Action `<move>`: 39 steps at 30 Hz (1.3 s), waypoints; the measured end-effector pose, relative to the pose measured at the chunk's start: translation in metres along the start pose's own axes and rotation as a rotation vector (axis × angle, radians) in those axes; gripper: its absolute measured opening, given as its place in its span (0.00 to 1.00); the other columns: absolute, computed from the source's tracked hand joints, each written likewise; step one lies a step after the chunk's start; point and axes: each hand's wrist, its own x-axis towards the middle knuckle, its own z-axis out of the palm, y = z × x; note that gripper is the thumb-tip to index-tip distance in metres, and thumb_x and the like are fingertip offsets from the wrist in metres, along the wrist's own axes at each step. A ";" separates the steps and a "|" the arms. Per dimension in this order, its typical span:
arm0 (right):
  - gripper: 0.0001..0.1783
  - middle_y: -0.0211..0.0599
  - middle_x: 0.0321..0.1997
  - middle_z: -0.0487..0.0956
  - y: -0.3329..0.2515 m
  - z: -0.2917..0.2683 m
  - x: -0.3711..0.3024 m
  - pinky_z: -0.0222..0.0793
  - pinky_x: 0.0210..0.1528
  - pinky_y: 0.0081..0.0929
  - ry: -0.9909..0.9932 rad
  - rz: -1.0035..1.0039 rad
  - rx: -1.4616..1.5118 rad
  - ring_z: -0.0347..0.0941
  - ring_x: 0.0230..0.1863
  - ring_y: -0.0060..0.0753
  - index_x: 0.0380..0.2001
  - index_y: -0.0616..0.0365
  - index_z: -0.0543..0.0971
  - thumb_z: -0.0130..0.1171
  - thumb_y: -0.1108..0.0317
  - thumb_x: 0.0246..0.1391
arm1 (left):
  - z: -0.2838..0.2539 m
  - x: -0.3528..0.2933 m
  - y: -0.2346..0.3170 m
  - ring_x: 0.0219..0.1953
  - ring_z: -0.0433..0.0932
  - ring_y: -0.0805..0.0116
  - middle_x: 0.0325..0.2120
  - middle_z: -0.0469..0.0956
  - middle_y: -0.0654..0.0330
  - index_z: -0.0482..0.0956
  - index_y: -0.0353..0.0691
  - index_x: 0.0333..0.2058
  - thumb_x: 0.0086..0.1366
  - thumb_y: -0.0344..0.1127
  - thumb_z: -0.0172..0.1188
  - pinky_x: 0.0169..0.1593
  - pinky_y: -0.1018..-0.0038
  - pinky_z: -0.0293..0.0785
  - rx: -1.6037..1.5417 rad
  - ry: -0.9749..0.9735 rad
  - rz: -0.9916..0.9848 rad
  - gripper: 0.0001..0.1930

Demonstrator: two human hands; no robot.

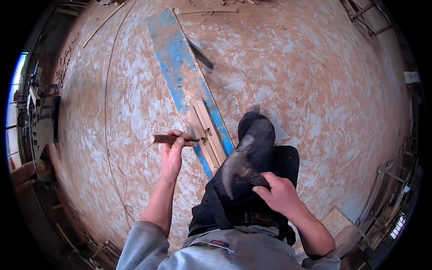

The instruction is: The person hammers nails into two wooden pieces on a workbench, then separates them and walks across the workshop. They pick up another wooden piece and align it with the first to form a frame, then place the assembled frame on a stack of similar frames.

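My left hand (176,143) is closed round a chisel (163,139) with a brown wooden handle, held nearly level. The chisel's tip points right, at a small cut-out in a long pale wooden piece (198,124). A second wooden piece (204,114) lies alongside it, also notched. Both rest lengthwise on a narrow, worn blue bench (168,58). Over my lap, my right hand (280,192) grips a dark-handled striking tool (234,173). Its grey head is smeared by motion, so its exact kind is unclear.
My dark-trousered leg (256,139) is beside the bench's near right edge. A slanted bench leg (201,55) sticks out to the right. A thin cable (107,99) runs along the dusty floor at left. A machine (42,117) stands at far left; a board (330,225) lies at lower right.
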 end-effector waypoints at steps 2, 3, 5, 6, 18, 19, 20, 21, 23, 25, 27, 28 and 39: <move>0.20 0.52 0.30 0.80 0.002 -0.009 -0.007 0.73 0.35 0.41 -0.022 0.208 0.059 0.79 0.35 0.56 0.43 0.61 0.75 0.64 0.57 0.54 | 0.010 -0.006 -0.006 0.42 0.80 0.63 0.37 0.81 0.53 0.73 0.34 0.44 0.70 0.29 0.53 0.46 0.70 0.78 0.035 -0.045 -0.043 0.07; 0.21 0.53 0.31 0.80 0.003 -0.012 -0.009 0.73 0.35 0.41 -0.021 0.271 0.074 0.79 0.35 0.56 0.44 0.61 0.75 0.64 0.58 0.55 | 0.013 -0.009 -0.009 0.44 0.80 0.63 0.39 0.81 0.53 0.73 0.34 0.45 0.70 0.28 0.54 0.47 0.70 0.78 0.054 -0.069 -0.064 0.08; 0.21 0.54 0.31 0.80 0.006 -0.016 -0.013 0.73 0.36 0.41 -0.002 0.334 0.096 0.79 0.35 0.57 0.45 0.61 0.75 0.63 0.58 0.56 | 0.014 -0.013 -0.022 0.46 0.79 0.65 0.40 0.80 0.53 0.73 0.34 0.47 0.68 0.26 0.57 0.48 0.71 0.78 0.198 -0.055 -0.038 0.10; 0.21 0.54 0.31 0.80 0.008 -0.016 -0.015 0.73 0.36 0.40 0.016 0.334 0.103 0.79 0.36 0.57 0.46 0.61 0.75 0.62 0.58 0.56 | 0.015 -0.015 -0.028 0.47 0.79 0.66 0.41 0.80 0.54 0.73 0.34 0.48 0.67 0.25 0.58 0.49 0.72 0.78 0.271 -0.050 -0.025 0.12; 0.22 0.50 0.31 0.81 -0.004 0.007 -0.010 0.75 0.32 0.41 0.004 0.038 0.045 0.79 0.33 0.53 0.43 0.60 0.76 0.64 0.54 0.55 | 0.014 -0.037 -0.057 0.42 0.81 0.68 0.36 0.82 0.51 0.72 0.36 0.33 0.62 0.26 0.65 0.47 0.71 0.77 0.404 0.020 0.157 0.08; 0.22 0.48 0.31 0.81 -0.008 0.010 -0.006 0.75 0.30 0.41 -0.002 -0.001 0.038 0.79 0.32 0.52 0.42 0.59 0.76 0.64 0.53 0.54 | 0.016 -0.036 -0.060 0.40 0.81 0.68 0.36 0.83 0.52 0.74 0.36 0.32 0.62 0.28 0.65 0.46 0.71 0.77 0.385 0.056 0.173 0.07; 0.21 0.47 0.30 0.81 -0.012 0.013 -0.004 0.74 0.29 0.41 -0.009 -0.036 0.033 0.79 0.31 0.52 0.42 0.59 0.76 0.64 0.53 0.54 | 0.017 -0.036 -0.060 0.40 0.81 0.68 0.36 0.83 0.52 0.75 0.37 0.32 0.63 0.28 0.65 0.46 0.71 0.77 0.397 0.064 0.151 0.07; 0.20 0.43 0.27 0.80 -0.015 0.017 0.001 0.74 0.25 0.38 0.004 -0.097 0.011 0.79 0.28 0.47 0.38 0.58 0.76 0.65 0.53 0.52 | 0.019 -0.036 -0.060 0.40 0.81 0.68 0.36 0.83 0.53 0.75 0.37 0.33 0.63 0.29 0.65 0.46 0.71 0.77 0.409 0.071 0.129 0.06; 0.20 0.41 0.24 0.79 -0.028 0.020 0.008 0.73 0.24 0.36 -0.008 -0.177 0.004 0.79 0.26 0.45 0.36 0.58 0.75 0.66 0.53 0.52 | 0.017 -0.035 -0.063 0.40 0.81 0.69 0.37 0.83 0.54 0.77 0.37 0.34 0.64 0.30 0.64 0.46 0.72 0.76 0.338 0.049 0.096 0.05; 0.20 0.37 0.20 0.76 -0.039 0.023 0.014 0.73 0.21 0.31 0.004 -0.273 -0.027 0.78 0.23 0.40 0.32 0.57 0.74 0.66 0.52 0.51 | 0.010 -0.033 -0.072 0.40 0.81 0.69 0.38 0.83 0.54 0.78 0.37 0.35 0.64 0.31 0.64 0.45 0.74 0.76 0.173 -0.008 0.072 0.05; 0.20 0.36 0.20 0.76 -0.047 0.024 0.019 0.72 0.20 0.31 -0.006 -0.332 -0.067 0.78 0.22 0.39 0.32 0.56 0.74 0.67 0.51 0.50 | 0.015 -0.034 -0.068 0.40 0.79 0.71 0.38 0.82 0.55 0.78 0.36 0.38 0.67 0.31 0.61 0.46 0.74 0.74 0.501 0.009 0.170 0.05; 0.21 0.36 0.20 0.76 -0.051 0.024 0.022 0.72 0.19 0.31 -0.011 -0.361 -0.087 0.78 0.21 0.38 0.31 0.56 0.74 0.67 0.50 0.50 | 0.016 -0.033 -0.070 0.41 0.78 0.72 0.37 0.82 0.56 0.76 0.35 0.40 0.69 0.31 0.59 0.48 0.75 0.73 0.527 0.010 0.204 0.06; 0.21 0.38 0.22 0.77 -0.055 0.034 0.037 0.73 0.21 0.37 -0.119 -0.272 -0.212 0.78 0.24 0.42 0.32 0.55 0.74 0.65 0.48 0.51 | 0.018 -0.038 -0.072 0.44 0.80 0.68 0.38 0.82 0.54 0.77 0.35 0.38 0.68 0.32 0.59 0.51 0.70 0.75 0.421 -0.011 0.161 0.06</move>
